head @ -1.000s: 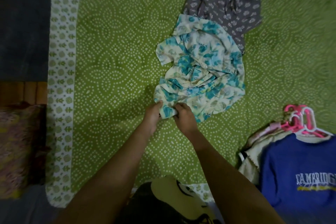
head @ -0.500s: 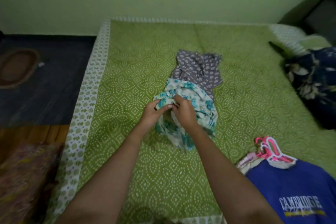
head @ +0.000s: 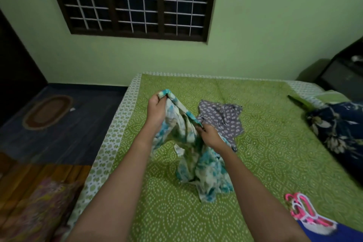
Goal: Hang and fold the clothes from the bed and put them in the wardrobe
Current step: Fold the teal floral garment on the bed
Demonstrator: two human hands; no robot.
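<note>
top edge of the teal-flowered garment (head: 204,169) is gripped by the left hand (head: 157,108), held higher, and pinched by the right hand (head: 211,136); its lower part is draped on the green bedspread (head: 169,212). a grey printed garment (head: 222,116) is spread just behind. pink hangers (head: 300,208) are laid at far right.

Bedroom in a home. Evidence: bed (head: 255,143) with green dotted-print sheet fills centre and right of frame; dark blue floral pillow (head: 337,129) at right edge. Loose clothes mid-frame: teal floral garment (head: 196,163), grey printed garment (head: 222,116) flat on the sheet. Pink hangers (head: 300,210) lower right. Green painted wall (head: 265,25) behind, dark-framed window (head: 135,0) with white grille at top. Oval rug (head: 48,112) on dark floor (head: 59,139), left. Patterned cushion (head: 39,208) lower left, blurred.
</note>
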